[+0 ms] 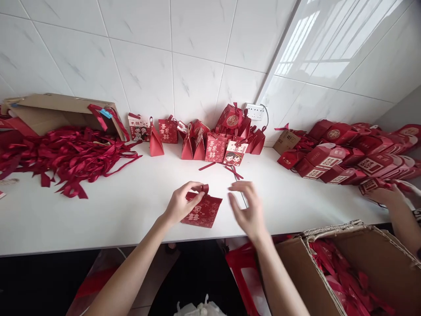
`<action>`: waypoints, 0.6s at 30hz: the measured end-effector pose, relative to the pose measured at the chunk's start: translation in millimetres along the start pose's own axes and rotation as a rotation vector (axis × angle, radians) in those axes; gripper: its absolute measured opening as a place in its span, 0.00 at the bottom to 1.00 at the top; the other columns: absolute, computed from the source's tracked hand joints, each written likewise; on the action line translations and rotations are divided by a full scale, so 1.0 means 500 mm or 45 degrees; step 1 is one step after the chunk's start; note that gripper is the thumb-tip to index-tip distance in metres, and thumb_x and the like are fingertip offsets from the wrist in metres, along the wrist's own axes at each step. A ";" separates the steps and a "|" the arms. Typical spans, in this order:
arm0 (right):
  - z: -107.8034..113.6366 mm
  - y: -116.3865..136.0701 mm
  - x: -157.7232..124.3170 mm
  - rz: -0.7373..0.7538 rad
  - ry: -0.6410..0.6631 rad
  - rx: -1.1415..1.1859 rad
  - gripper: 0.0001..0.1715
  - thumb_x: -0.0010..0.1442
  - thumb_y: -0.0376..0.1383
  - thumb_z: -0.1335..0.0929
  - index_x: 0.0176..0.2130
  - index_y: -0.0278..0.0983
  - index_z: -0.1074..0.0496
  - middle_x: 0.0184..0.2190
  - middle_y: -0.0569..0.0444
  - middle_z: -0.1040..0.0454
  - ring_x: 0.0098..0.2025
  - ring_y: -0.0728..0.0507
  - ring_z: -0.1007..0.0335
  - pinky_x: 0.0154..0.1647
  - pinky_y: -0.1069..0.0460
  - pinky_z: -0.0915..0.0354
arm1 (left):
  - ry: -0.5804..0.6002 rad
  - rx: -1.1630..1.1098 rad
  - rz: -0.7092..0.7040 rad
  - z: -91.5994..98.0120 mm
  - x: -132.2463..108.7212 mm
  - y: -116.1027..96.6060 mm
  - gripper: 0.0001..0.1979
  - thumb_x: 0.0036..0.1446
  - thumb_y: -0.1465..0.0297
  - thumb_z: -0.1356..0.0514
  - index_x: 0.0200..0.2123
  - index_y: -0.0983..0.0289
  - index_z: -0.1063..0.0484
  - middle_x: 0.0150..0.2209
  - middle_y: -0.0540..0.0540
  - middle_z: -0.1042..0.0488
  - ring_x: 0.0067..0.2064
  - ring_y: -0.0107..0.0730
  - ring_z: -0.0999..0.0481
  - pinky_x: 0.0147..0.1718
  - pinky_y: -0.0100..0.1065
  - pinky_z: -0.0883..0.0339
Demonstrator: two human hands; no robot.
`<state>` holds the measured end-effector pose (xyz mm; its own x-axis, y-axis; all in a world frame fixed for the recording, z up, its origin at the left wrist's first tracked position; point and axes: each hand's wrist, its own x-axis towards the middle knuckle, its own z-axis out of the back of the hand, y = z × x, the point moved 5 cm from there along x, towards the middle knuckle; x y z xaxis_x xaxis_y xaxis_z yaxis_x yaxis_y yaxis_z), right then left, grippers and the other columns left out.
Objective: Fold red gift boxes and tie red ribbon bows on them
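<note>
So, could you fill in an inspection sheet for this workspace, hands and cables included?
Surface: white tabletop, carrying red boxes and ribbons.
Job's things: red double-happiness gift box, with a ribbon loop at its top.
Clutter: ribbon heap at left; loose ribbon strips mid-table; stacked gift boxes at right.
Hands: left hand pinches the ribbon loop; right hand, blurred, is open and apart from the box.
Cables: dark cable at the white power strip; lower end unclear.
Surroundings: white tiled wall behind; another person's hand at right; cardboard carton of red items in front.
</note>
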<state>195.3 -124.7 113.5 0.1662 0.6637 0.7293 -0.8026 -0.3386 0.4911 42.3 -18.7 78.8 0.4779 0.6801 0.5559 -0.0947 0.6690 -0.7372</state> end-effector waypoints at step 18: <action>-0.150 -0.035 -0.051 -0.311 0.047 0.454 0.01 0.60 0.34 0.37 0.36 0.39 0.36 0.31 0.55 0.31 0.31 0.48 0.31 0.32 0.52 0.33 | 0.138 0.106 -0.396 0.007 0.005 -0.017 0.13 0.58 0.77 0.46 0.45 0.62 0.28 0.39 0.55 0.25 0.40 0.30 0.25 0.40 0.30 0.29</action>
<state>162.2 -85.6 50.8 0.3009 0.7744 0.5566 -0.4933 -0.3731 0.7858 41.2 -21.3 87.9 0.5850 0.4064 0.7018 0.0014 0.8649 -0.5020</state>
